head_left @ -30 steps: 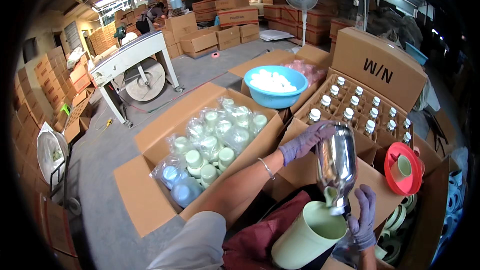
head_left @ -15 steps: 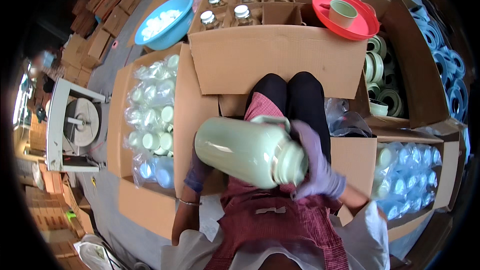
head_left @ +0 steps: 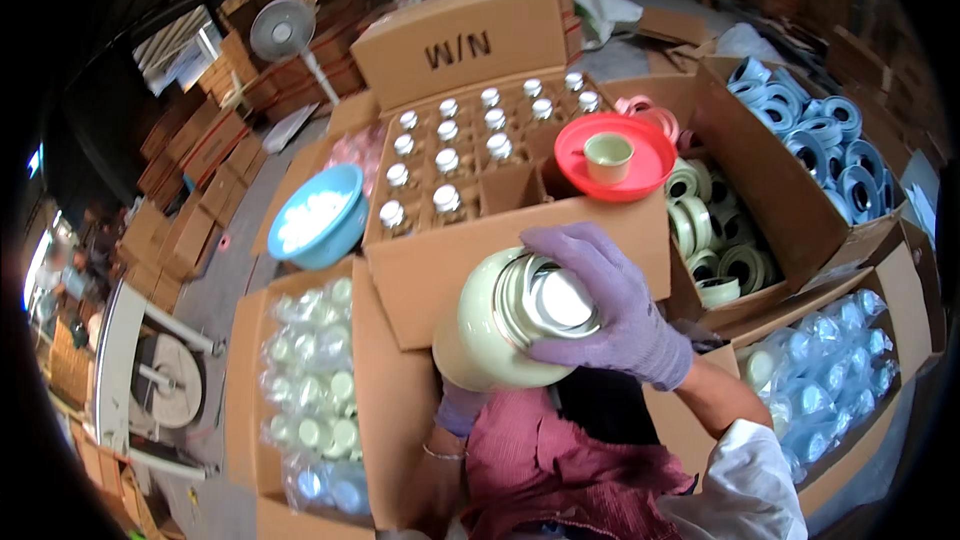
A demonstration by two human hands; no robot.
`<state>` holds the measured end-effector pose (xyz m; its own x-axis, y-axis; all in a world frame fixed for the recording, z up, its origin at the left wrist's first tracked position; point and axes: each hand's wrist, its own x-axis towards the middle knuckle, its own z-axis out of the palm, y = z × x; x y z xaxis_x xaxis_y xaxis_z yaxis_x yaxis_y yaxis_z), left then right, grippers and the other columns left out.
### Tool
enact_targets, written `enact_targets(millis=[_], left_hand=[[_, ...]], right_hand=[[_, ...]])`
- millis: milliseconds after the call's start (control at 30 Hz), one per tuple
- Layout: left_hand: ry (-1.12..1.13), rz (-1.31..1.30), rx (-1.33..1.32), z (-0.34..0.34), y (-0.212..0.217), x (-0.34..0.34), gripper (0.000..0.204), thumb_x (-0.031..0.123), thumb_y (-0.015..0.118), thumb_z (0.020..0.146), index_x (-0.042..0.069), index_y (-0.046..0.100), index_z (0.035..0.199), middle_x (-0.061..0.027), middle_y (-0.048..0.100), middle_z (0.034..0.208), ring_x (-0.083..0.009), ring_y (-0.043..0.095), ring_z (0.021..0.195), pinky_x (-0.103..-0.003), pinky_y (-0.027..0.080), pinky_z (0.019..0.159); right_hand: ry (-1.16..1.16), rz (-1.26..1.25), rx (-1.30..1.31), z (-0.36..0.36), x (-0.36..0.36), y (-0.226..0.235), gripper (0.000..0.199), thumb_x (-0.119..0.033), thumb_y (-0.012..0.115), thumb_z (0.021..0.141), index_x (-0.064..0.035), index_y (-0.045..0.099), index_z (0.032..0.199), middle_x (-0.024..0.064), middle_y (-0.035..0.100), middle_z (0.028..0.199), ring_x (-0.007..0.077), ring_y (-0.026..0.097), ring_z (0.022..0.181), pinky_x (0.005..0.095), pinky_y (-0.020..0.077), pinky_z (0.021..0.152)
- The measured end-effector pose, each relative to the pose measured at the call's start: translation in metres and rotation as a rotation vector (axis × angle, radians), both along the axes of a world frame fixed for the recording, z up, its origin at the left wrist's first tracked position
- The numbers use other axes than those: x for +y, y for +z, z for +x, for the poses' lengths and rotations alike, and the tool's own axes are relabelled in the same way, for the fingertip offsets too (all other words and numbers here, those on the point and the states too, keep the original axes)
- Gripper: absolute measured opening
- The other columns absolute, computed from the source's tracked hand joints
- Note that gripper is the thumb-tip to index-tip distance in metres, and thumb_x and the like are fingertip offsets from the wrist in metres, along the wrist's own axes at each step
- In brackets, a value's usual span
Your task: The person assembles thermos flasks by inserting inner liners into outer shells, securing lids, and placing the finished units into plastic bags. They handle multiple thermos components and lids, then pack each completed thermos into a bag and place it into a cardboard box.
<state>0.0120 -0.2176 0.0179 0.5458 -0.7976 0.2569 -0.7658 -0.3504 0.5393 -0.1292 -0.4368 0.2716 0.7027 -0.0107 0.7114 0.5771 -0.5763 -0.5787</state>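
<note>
A pale green vacuum flask is held up in front of me, tilted, with its neck toward the right. Inside the ringed mouth, a shiny silvery-white surface shows. My right hand, in a purple knit glove, grips the flask around its neck, thumb below and fingers above. My left hand, gloved too, supports the flask from below near its base; its fingers are mostly hidden behind the body. Just beyond stands a divided carton of bottles with silvery-white tops.
On the carton's right corner, a red plate bears a small green cup. A blue basin of white pieces stands left. Boxes hold bagged green cups, green rings, blue rings and bagged blue cups.
The flask has been raised and moved away from my lap, its mouth turned more toward me. My right hand now grips its neck. The view has tilted up, showing more of the room.
</note>
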Motion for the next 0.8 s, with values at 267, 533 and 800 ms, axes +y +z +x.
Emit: enact_targets(millis=[267,533,800], left_hand=[[0.056,-0.040,0.033,-0.014,-0.018,-0.026,0.064,0.019,0.065,0.090,0.008,0.038,0.146,-0.0114,0.043,0.148,-0.0265,0.039,0.136,-0.040,0.029,0.115],[0.020,-0.025,0.111,-0.025,-0.013,-0.008,0.062,0.019,0.064,0.091,0.007,0.039,0.146,-0.0114,0.045,0.147,-0.0262,0.041,0.135,-0.039,0.031,0.114],[-0.041,-0.053,0.095,-0.012,-0.010,-0.037,0.060,0.019,0.063,0.092,0.006,0.040,0.145,-0.0113,0.046,0.146,-0.0258,0.043,0.133,-0.039,0.032,0.113]], right_hand=[[-0.161,0.093,0.003,0.033,-0.008,0.006,0.064,-0.026,0.081,0.064,0.0006,0.060,0.118,0.0142,0.063,0.105,0.0267,0.063,0.096,0.0350,0.0487,0.088],[0.157,-0.008,0.028,0.042,-0.008,0.014,0.065,-0.029,0.086,0.056,0.0010,0.065,0.110,0.0159,0.066,0.107,0.0313,0.065,0.099,0.0379,0.0507,0.089],[0.226,-0.029,0.063,0.039,-0.036,0.006,0.062,-0.027,0.083,0.063,-0.0037,0.062,0.117,0.0134,0.063,0.108,0.0291,0.062,0.099,0.0363,0.0490,0.087]])
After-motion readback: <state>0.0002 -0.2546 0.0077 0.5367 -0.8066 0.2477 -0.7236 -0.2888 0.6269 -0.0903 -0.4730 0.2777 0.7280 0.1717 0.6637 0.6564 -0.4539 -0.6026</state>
